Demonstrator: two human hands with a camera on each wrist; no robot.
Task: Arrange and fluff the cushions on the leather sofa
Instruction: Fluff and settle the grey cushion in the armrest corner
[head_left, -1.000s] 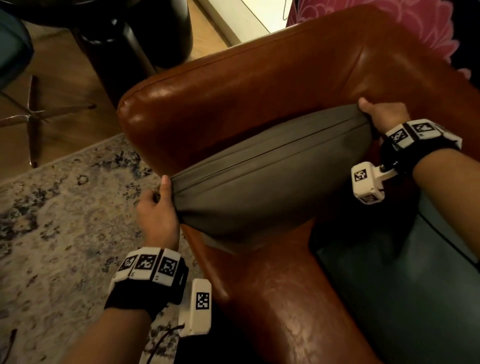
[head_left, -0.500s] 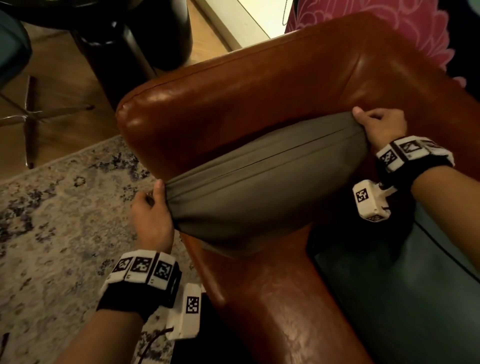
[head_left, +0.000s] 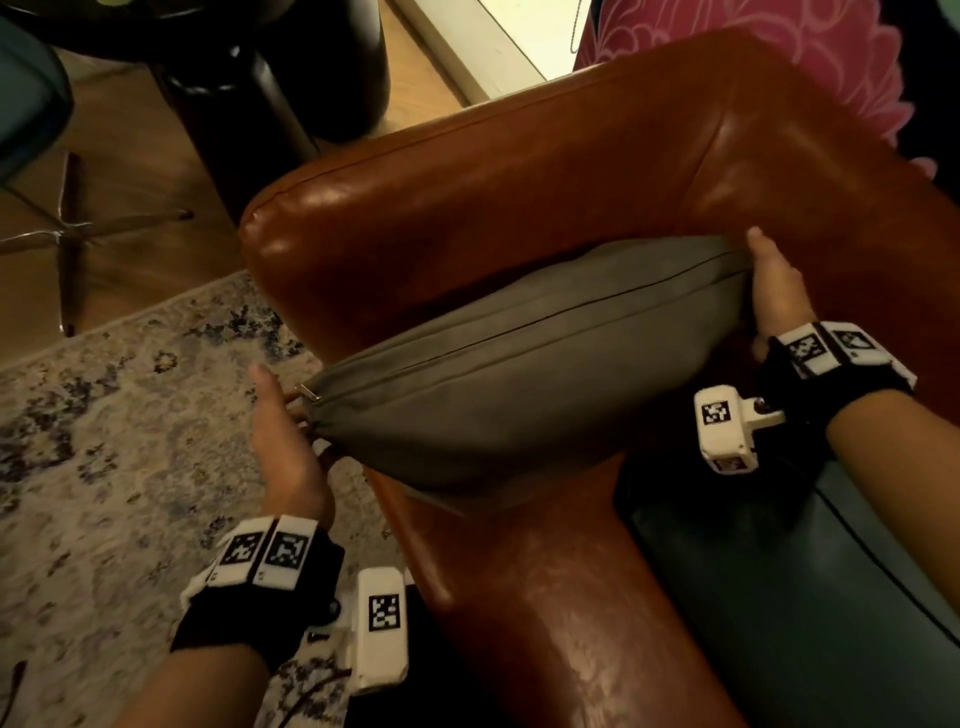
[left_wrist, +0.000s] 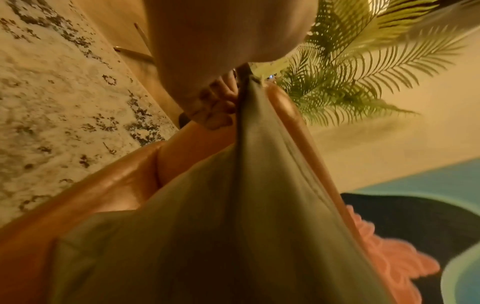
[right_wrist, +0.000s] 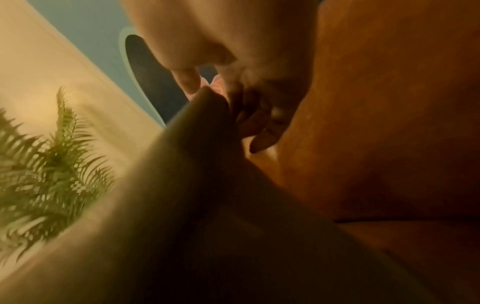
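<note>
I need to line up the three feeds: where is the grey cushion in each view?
Head: grey cushion centre frame, against the sofa arm, between both hands.
Left wrist: cushion fills the lower middle, narrowing up to the left hand.
Right wrist: cushion, dark and blurred, lower centre.
Shared landmark: the brown leather sofa.
</note>
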